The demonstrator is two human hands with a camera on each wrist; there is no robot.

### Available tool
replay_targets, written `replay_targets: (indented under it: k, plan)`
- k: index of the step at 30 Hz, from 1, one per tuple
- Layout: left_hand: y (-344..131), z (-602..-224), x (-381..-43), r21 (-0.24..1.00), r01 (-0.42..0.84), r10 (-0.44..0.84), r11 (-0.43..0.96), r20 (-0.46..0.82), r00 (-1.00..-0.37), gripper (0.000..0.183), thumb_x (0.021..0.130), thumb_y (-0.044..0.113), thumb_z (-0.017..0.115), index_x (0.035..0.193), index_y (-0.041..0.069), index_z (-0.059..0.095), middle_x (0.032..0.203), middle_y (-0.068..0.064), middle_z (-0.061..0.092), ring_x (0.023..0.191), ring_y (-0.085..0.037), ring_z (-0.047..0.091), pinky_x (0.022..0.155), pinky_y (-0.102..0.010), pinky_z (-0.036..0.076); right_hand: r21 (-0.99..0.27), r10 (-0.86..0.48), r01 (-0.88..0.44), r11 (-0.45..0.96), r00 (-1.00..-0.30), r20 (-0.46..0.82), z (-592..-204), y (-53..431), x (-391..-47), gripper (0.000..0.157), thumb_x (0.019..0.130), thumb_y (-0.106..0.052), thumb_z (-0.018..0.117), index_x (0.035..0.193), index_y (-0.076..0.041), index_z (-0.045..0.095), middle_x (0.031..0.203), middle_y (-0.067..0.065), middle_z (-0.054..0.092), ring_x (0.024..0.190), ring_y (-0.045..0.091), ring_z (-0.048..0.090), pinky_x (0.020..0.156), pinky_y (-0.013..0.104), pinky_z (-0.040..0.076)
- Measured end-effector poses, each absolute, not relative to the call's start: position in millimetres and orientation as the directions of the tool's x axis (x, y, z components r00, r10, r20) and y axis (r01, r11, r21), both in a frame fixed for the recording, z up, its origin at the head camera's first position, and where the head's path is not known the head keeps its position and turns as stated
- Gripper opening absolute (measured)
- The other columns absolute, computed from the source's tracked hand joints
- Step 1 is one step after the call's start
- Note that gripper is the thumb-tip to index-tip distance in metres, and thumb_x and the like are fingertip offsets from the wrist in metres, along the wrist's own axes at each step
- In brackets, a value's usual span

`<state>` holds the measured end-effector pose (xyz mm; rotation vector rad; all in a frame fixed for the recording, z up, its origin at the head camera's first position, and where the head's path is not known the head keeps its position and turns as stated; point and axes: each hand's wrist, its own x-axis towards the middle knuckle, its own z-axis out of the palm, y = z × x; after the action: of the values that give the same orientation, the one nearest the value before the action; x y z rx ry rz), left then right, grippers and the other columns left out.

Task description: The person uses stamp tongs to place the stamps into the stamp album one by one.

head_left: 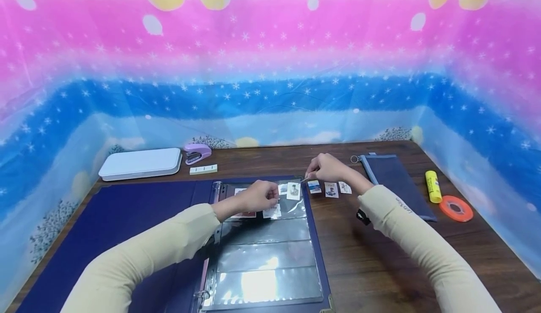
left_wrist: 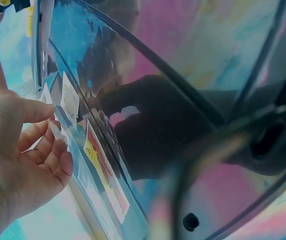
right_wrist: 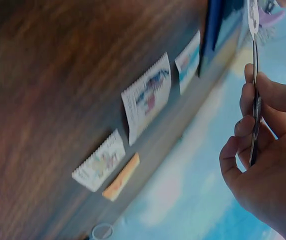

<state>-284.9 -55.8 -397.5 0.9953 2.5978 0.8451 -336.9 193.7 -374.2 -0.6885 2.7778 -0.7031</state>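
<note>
My right hand (head_left: pixel 327 167) holds a pair of metal tweezers (right_wrist: pixel 255 112) between thumb and fingers. A small stamp (head_left: pixel 293 191) with a grey picture sits at the tweezers' tips, over the top row of the album page (head_left: pixel 266 231). Above that same row, my left hand (head_left: pixel 258 195) has its thumb and fingertips drawn together on a bit of clear pocket film (left_wrist: pixel 59 132). Beside its fingers are a pale stamp (left_wrist: pixel 70 98) and a red-and-yellow stamp (left_wrist: pixel 105 170) in the row. Several more stamps, among them a blue one (head_left: pixel 314 187), lie right of the album.
The album's dark blue cover (head_left: pixel 139 228) spreads left. Behind it are a white case (head_left: pixel 141 164), a purple stapler (head_left: pixel 197 153) and a pale strip (head_left: pixel 203 169). At right lie a dark zip pouch (head_left: pixel 403 186), a yellow glue stick (head_left: pixel 433 186) and an orange tape roll (head_left: pixel 456 209).
</note>
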Motion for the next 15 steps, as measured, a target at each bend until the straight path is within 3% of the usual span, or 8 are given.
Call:
replay_targets:
  k: [15]
  plan:
    - [-56.9,-401.4,-286.6,0.604,0.552,0.679,0.575,0.025,-0.734,0.006,0.086,0.006,0.058,0.08,0.007,0.059,0.07,-0.002,0.058,0.063,-0.006,0.047,0.062,-0.019,0.042,-0.471,-0.583,-0.489,0.734,-0.809,-0.068,-387.5,185.6,-328.4,0.014,0.086,-0.007,0.062,0.085,-0.009,0.075,0.078,0.002,0.064,0.06,0.01,0.042,0.06,0.024,0.035]
